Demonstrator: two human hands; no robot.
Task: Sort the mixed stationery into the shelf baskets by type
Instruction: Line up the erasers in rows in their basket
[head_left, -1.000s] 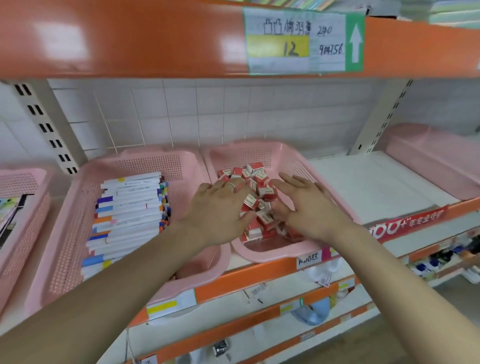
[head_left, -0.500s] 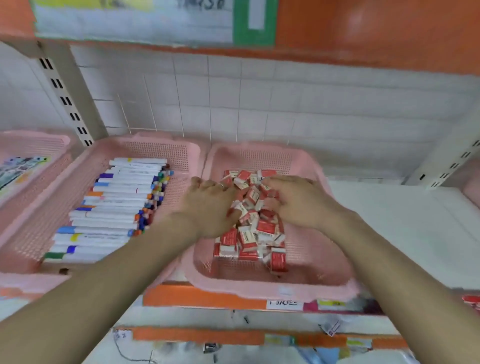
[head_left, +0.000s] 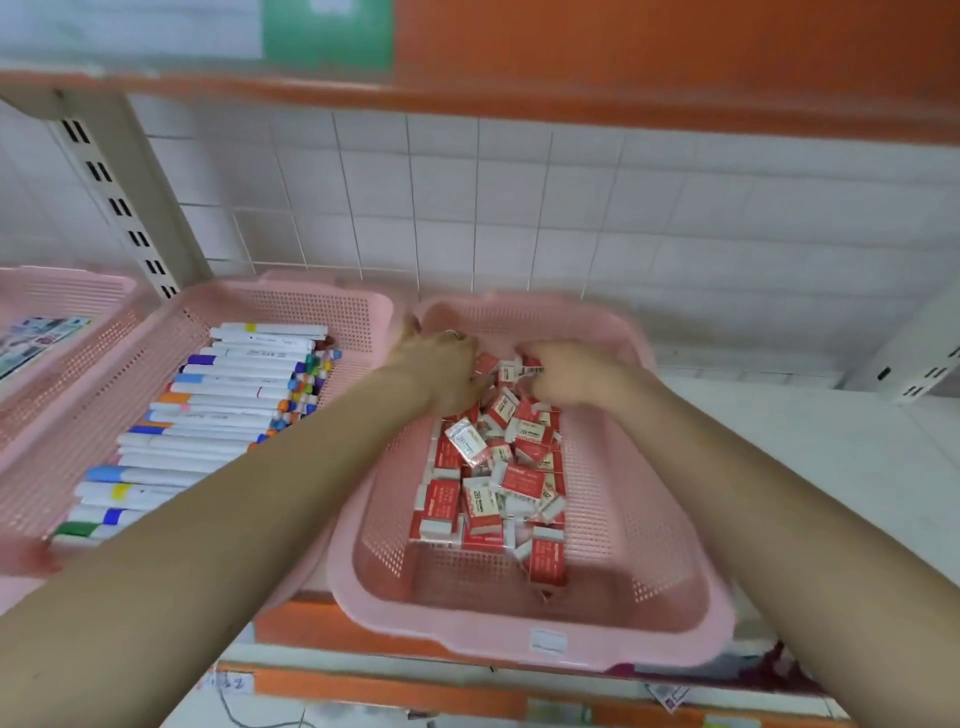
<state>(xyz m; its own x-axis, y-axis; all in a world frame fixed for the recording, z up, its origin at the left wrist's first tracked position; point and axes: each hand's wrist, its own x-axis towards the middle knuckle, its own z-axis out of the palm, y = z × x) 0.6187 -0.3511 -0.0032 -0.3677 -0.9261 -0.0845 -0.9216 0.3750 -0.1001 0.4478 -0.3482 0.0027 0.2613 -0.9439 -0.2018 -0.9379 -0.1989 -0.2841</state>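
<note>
A pink mesh basket (head_left: 670, 561) sits on the shelf in the middle, holding a heap of small red-and-white erasers (head_left: 498, 478). Both my hands reach into its far end. My left hand (head_left: 436, 366) lies knuckles-up over the far-left erasers, fingers curled down into the heap. My right hand (head_left: 571, 371) is beside it, fingers curled round several erasers at the top of the pile. To the left, a second pink basket (head_left: 291, 306) holds a neat row of white markers (head_left: 218, 410) with coloured caps.
A third pink basket (head_left: 62, 291) with printed cards stands at far left. A slotted shelf upright (head_left: 124, 208) rises behind the baskets. The orange upper shelf (head_left: 675, 62) hangs close overhead. White shelf board (head_left: 831, 457) lies right of the eraser basket.
My view has moved closer and lower to the eraser basket. Both hands have slid from the near middle of the heap to its far end and their fingers have curled in.
</note>
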